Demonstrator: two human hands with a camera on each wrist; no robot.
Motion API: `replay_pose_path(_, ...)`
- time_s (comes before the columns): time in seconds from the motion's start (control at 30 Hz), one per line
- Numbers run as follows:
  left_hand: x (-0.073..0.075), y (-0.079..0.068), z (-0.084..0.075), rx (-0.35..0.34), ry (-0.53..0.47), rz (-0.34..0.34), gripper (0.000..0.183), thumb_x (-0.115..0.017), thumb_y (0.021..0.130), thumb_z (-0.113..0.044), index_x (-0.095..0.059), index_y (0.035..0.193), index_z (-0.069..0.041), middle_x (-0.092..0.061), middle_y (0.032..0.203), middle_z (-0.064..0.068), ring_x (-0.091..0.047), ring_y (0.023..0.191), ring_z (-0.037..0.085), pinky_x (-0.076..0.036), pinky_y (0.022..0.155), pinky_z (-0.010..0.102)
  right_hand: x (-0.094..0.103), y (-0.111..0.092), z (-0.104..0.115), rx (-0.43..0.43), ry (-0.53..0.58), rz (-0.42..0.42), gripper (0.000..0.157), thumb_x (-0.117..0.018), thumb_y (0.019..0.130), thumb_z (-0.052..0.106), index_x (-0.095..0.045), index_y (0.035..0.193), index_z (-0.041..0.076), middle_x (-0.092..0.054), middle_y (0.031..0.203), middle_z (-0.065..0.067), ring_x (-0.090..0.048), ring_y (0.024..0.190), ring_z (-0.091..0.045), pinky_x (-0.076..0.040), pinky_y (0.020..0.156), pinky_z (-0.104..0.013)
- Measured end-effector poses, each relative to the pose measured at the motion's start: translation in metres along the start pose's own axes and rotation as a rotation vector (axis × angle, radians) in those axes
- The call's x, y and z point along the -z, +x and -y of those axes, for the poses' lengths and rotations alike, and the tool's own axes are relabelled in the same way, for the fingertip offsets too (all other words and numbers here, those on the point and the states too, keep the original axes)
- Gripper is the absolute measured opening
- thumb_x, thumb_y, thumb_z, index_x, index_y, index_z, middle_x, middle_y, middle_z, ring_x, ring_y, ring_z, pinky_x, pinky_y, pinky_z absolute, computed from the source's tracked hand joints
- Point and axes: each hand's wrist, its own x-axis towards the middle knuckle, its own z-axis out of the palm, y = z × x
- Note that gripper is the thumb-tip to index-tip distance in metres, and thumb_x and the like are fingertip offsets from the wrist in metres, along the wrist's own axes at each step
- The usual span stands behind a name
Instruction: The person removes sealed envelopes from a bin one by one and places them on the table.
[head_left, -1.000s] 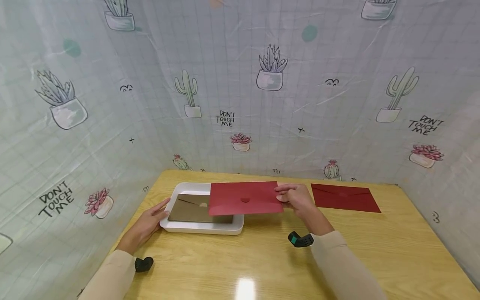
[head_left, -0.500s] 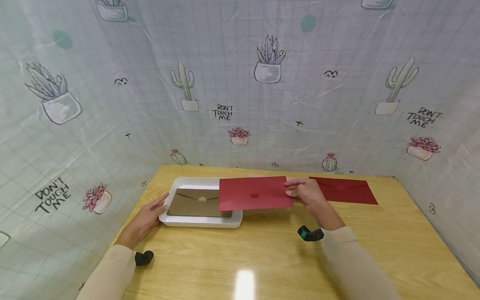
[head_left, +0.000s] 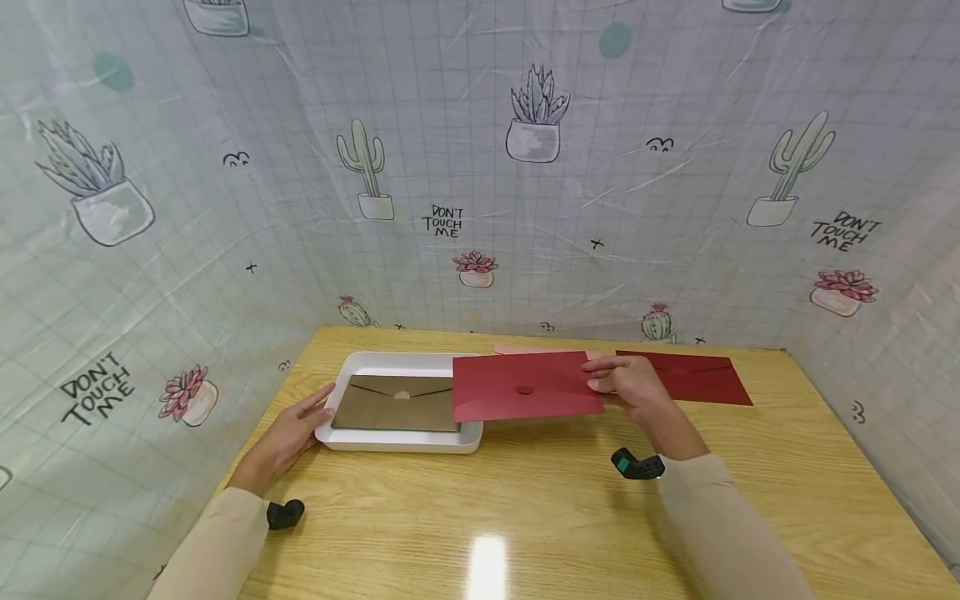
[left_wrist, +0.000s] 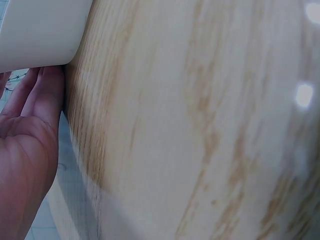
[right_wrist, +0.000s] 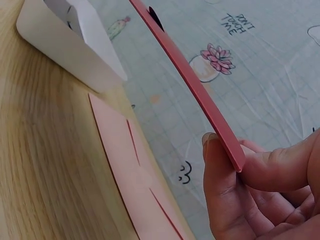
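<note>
My right hand [head_left: 633, 387] pinches the right edge of a red envelope [head_left: 521, 396] between thumb and fingers, raised above the table. In the right wrist view the red envelope [right_wrist: 200, 95] is seen edge-on, gripped near its corner by the right hand [right_wrist: 265, 195]. Its left end overlaps the right part of a white tray [head_left: 405, 446]. Inside that tray lies a brown envelope [head_left: 393, 408] with a pale round seal. At the tray's left side rests my left hand [head_left: 288, 433], fingers fairly straight against it. The left wrist view shows the left hand [left_wrist: 30, 135] touching the tray [left_wrist: 40, 35].
Behind the raised envelope, a pink envelope [right_wrist: 120, 150] lies on the wooden table [head_left: 420, 517], mostly hidden in the head view. A dark red envelope [head_left: 697, 379] lies at the back right. A curtain [head_left: 600, 183] printed with potted plants surrounds the table's back and sides.
My right hand has carried the red envelope to the right, away from above the tray, uncovering more of the brown envelope. The left hand has stayed at the tray's side.
</note>
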Motion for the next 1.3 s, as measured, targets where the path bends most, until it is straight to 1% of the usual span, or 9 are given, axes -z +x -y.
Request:
replay_pose_path(0.07,0.000,0.001,0.000,0.000,0.001,0.002,0.066,-0.046,0.112,-0.015,-0.011,0.169,-0.017,-0.011,0.173,0.026,-0.020,0.158,0.047,-0.048,0.115,0.038,0.004,-0.001,-0.001,0.002,0.005,0.002,0.037,-0.066,0.097,-0.002,-0.066,0.133,-0.008,-0.073,0.099,0.002,-0.070,0.081,-0.009,-0.063,0.071,-0.024)
replay_pose_path(0.2,-0.001,0.001,0.000,0.005,-0.001,-0.005,0.065,-0.044,0.113,-0.014,-0.011,0.169,-0.018,-0.010,0.173,0.025,-0.019,0.158,0.047,-0.037,0.122,0.053,0.012,-0.001,-0.002,0.003,0.003,0.008,0.037,-0.066,0.098,-0.001,-0.065,0.135,-0.007,-0.072,0.094,0.007,-0.070,0.080,-0.008,-0.063,0.071,-0.024)
replay_pose_path(0.33,-0.001,-0.001,0.000,0.010,-0.007,-0.013,0.065,-0.044,0.113,-0.013,-0.011,0.169,-0.018,-0.010,0.173,0.025,-0.017,0.159,0.048,-0.029,0.123,0.059,0.020,-0.003,-0.004,0.010,-0.010,0.022,0.038,-0.065,0.099,0.000,-0.064,0.136,-0.008,-0.073,0.093,0.009,-0.070,0.081,-0.007,-0.062,0.071,-0.023)
replay_pose_path(0.47,-0.002,-0.001,0.001,0.006,-0.009,-0.006,0.066,-0.045,0.112,-0.014,-0.010,0.168,-0.017,-0.010,0.173,0.026,-0.017,0.158,0.048,-0.028,0.124,0.058,0.030,-0.004,-0.006,0.020,-0.012,0.028,0.039,-0.064,0.099,-0.001,-0.063,0.137,-0.009,-0.073,0.092,0.010,-0.070,0.080,-0.006,-0.062,0.071,-0.022)
replay_pose_path(0.67,0.000,0.001,0.002,0.018,-0.002,-0.022,0.066,-0.046,0.112,-0.015,-0.013,0.169,-0.019,-0.012,0.173,0.024,-0.020,0.159,0.046,-0.036,0.122,0.051,0.042,-0.008,-0.007,0.030,-0.008,0.039,0.036,-0.065,0.099,-0.001,-0.065,0.134,-0.009,-0.073,0.094,0.011,-0.070,0.079,-0.006,-0.062,0.071,-0.022)
replay_pose_path(0.87,0.001,0.005,0.003,0.004,-0.012,-0.015,0.066,-0.046,0.112,-0.014,-0.012,0.169,-0.018,-0.012,0.173,0.024,-0.019,0.159,0.045,-0.029,0.123,0.054,0.054,-0.012,-0.009,0.025,-0.026,0.024,0.032,-0.066,0.098,0.000,-0.070,0.129,-0.005,-0.071,0.097,0.014,-0.070,0.083,-0.006,-0.063,0.075,-0.022)
replay_pose_path(1.07,0.001,0.005,0.004,0.003,-0.017,-0.007,0.066,-0.046,0.112,-0.014,-0.012,0.169,-0.018,-0.011,0.173,0.025,-0.017,0.159,0.046,-0.026,0.123,0.056,0.064,-0.014,-0.013,0.033,-0.043,0.034,0.034,-0.065,0.099,0.001,-0.068,0.132,-0.006,-0.071,0.098,0.015,-0.071,0.083,-0.005,-0.063,0.076,-0.022)
replay_pose_path(1.17,0.001,0.006,0.003,0.001,-0.018,-0.008,0.066,-0.046,0.112,-0.013,-0.012,0.169,-0.018,-0.011,0.173,0.026,-0.018,0.159,0.046,-0.029,0.123,0.054,0.069,-0.015,-0.015,0.037,-0.051,0.036,0.035,-0.065,0.099,0.002,-0.067,0.133,-0.006,-0.070,0.100,0.016,-0.070,0.084,-0.004,-0.063,0.076,-0.022)
replay_pose_path(1.3,0.001,0.006,0.004,-0.005,-0.014,-0.002,0.066,-0.046,0.112,-0.013,-0.012,0.169,-0.017,-0.012,0.173,0.026,-0.020,0.158,0.045,-0.040,0.120,0.044,0.078,-0.017,-0.016,0.032,-0.056,0.028,0.033,-0.065,0.099,0.003,-0.069,0.131,-0.004,-0.069,0.098,0.018,-0.070,0.083,-0.004,-0.063,0.075,-0.022)
